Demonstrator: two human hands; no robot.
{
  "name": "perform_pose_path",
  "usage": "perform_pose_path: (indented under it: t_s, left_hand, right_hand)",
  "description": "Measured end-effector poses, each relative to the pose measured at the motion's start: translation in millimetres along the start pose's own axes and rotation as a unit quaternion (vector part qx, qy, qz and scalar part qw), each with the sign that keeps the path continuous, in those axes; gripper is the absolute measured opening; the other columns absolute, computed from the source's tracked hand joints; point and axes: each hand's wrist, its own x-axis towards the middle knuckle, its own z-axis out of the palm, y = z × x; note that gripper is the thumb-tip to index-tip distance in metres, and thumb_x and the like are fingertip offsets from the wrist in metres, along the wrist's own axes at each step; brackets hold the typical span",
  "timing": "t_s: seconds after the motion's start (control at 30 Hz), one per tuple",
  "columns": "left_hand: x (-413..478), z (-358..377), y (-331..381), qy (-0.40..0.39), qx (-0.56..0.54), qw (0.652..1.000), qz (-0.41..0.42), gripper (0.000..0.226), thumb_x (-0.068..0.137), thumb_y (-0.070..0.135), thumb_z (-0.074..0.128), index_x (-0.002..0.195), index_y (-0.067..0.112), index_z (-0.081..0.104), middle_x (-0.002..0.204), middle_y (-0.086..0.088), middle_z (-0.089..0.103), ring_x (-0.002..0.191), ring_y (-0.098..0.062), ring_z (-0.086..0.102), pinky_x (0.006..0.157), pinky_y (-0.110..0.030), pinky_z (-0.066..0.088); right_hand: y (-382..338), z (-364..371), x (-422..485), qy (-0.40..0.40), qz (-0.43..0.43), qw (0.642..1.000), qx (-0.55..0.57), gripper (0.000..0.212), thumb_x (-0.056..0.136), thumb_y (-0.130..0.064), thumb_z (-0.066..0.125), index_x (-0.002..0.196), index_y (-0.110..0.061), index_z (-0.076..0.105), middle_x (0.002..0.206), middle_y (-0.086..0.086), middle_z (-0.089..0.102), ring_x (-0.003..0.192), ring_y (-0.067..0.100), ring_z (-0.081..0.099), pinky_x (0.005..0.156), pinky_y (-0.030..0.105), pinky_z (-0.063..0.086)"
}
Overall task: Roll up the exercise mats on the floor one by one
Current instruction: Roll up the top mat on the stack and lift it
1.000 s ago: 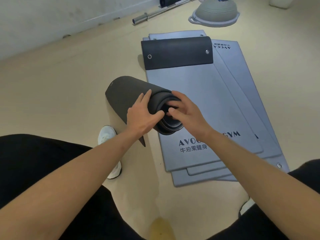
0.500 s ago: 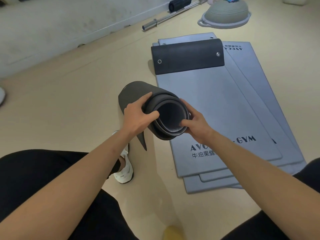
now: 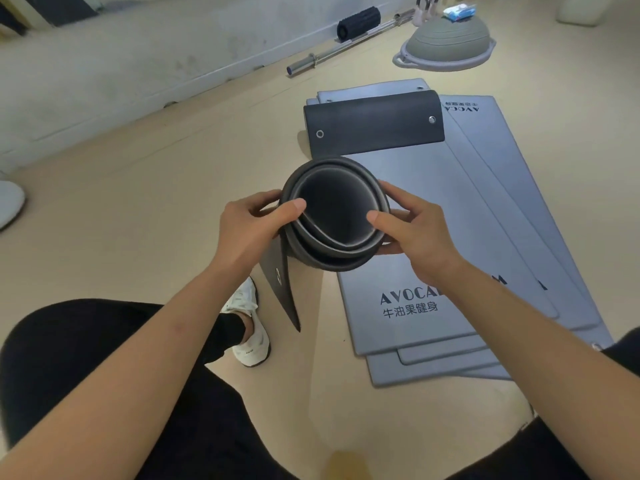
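A dark grey rolled mat is held up off the floor with its open spiral end facing me. My left hand grips its left rim, thumb over the edge. My right hand grips the right rim, thumb on the inner layer. A loose tail of the mat hangs down toward the floor. Behind it several grey mats lie flat in a stack, printed with dark lettering. The top one's far end is folded over, showing its dark underside with two eyelets.
My legs in black trousers and a white shoe are below the roll. Farther off on the beige floor are a grey balance dome, a steel barbell and a black foam roller along the wall.
The roll has been lifted and turned so its open end points straight at me. Both hands moved to opposite sides of the rim. The view shifted back, showing more of the room.
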Motion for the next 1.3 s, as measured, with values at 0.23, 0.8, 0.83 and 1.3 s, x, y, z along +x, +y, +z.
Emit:
perform_pose_path:
  t_s: [0.23, 0.8, 0.83, 1.3]
  left_hand:
    - [-1.5, 6.8, 10.9, -0.051, -0.035, 0.997, -0.05, 0.044, 0.099, 0.055, 0.055, 0.139, 0.036, 0.055, 0.121, 0.02, 0.063, 0.107, -0.003, 0.06, 0.081, -0.023, 0.045]
    - [-2.1, -13.4, -84.5, 0.021, 0.191, 0.979, -0.064, 0.049, 0.092, 0.018, 0.062, 0.141, 0.019, 0.058, 0.123, -0.008, 0.071, 0.111, -0.031, 0.066, 0.088, -0.04, 0.053]
    - [-0.3, -15.4, -79.5, 0.038, 0.193, 0.979, -0.06, 0.034, 0.091, 0.016, 0.06, 0.123, 0.012, 0.067, 0.106, -0.012, 0.074, 0.099, -0.034, 0.068, 0.081, -0.041, 0.053]
    - [-46.7, 18.3, 12.3, 0.058, -0.004, 0.998, -0.039, 0.071, 0.076, 0.071, 0.07, 0.129, 0.025, 0.06, 0.116, 0.008, 0.069, 0.108, -0.016, 0.067, 0.091, -0.038, 0.059]
  right_hand:
    - [-2.7, 17.2, 17.9, 0.032, -0.004, 0.998, -0.053, 0.035, 0.098, -0.027, 0.067, 0.127, -0.046, 0.063, 0.094, -0.001, 0.078, 0.093, 0.02, 0.076, 0.071, 0.036, 0.065]
    - [-29.1, 42.0, 55.4, 0.086, 0.026, 0.99, -0.105, 0.034, 0.104, -0.028, 0.058, 0.138, -0.028, 0.059, 0.111, -0.001, 0.068, 0.088, 0.022, 0.072, 0.057, 0.035, 0.062]
    - [-30.1, 43.1, 56.2, 0.089, 0.027, 0.99, -0.106, 0.035, 0.104, -0.029, 0.058, 0.139, -0.029, 0.058, 0.116, 0.001, 0.068, 0.089, 0.023, 0.072, 0.057, 0.036, 0.063]
    - [-28.0, 60.0, 49.3, 0.156, -0.017, 0.972, -0.173, 0.025, 0.104, -0.029, 0.055, 0.128, -0.024, 0.06, 0.108, 0.0, 0.063, 0.09, 0.022, 0.067, 0.052, 0.035, 0.062]
